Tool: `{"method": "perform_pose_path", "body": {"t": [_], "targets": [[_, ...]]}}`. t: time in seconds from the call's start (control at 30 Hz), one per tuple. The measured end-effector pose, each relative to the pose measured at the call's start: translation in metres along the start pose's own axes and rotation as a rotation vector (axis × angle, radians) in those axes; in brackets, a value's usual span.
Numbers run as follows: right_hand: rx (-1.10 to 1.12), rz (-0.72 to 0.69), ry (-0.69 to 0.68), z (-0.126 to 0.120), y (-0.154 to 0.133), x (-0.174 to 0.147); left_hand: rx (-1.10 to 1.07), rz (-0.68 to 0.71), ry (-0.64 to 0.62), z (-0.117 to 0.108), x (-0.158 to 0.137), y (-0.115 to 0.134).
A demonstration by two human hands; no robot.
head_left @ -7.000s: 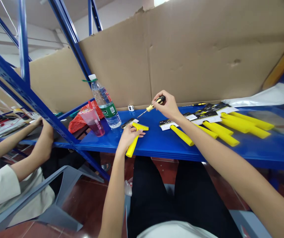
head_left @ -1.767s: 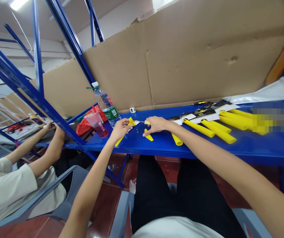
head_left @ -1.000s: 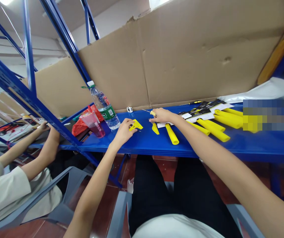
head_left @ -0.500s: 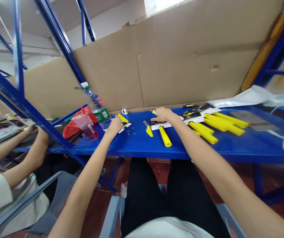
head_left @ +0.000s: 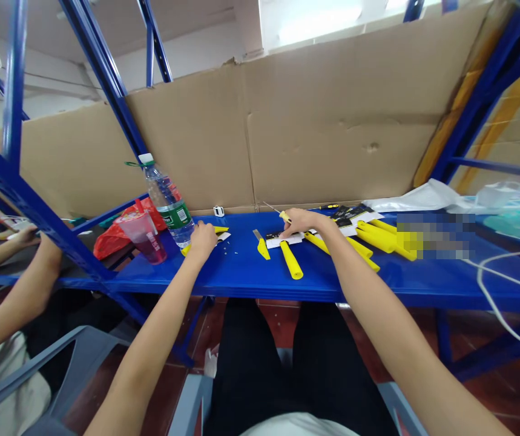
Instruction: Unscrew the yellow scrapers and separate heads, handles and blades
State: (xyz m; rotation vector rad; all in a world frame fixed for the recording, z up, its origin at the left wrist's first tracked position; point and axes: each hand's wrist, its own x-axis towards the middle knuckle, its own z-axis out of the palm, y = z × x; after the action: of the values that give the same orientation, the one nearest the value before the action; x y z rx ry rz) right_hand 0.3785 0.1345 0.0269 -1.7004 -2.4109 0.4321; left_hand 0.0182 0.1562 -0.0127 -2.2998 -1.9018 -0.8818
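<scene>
My left hand [head_left: 204, 239] is closed around a yellow piece [head_left: 220, 229], whose ends stick out on both sides; my fingers hide its middle. A white and black card [head_left: 223, 237] lies beneath it. In my right hand [head_left: 302, 221] is a screwdriver [head_left: 284, 215], its thin shaft pointing up and left. The fingers of that hand also reach down to a black and white header card [head_left: 283, 241] with a yellow tube [head_left: 292, 261] below it. Between my hands lies a small knife-like tool [head_left: 263, 247] with a yellow handle and a metal blade.
Several yellow tubes [head_left: 380, 237] with cards lie on the right of the blue table [head_left: 241, 278]. A water bottle [head_left: 171, 206] and pink cup [head_left: 148, 239] stand left. A cardboard sheet [head_left: 314, 133] rises behind. A white cable [head_left: 484, 297] hangs right. A co-worker's arm [head_left: 28, 297] is at left.
My view has shifted slightly up and to the right. The yellow piece in my left hand now shows on both sides of it. My right hand still has the screwdriver, with its shaft more visible.
</scene>
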Motion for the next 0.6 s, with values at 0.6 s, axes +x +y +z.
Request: {"method": "perform_pose_path", "body": {"t": [0.6], "targets": [[0.831, -0.353, 0.710, -0.015, -0.059, -0.031, -1.042, -0.007, -0.115, 0.041, -0.138, 0.143]]}}
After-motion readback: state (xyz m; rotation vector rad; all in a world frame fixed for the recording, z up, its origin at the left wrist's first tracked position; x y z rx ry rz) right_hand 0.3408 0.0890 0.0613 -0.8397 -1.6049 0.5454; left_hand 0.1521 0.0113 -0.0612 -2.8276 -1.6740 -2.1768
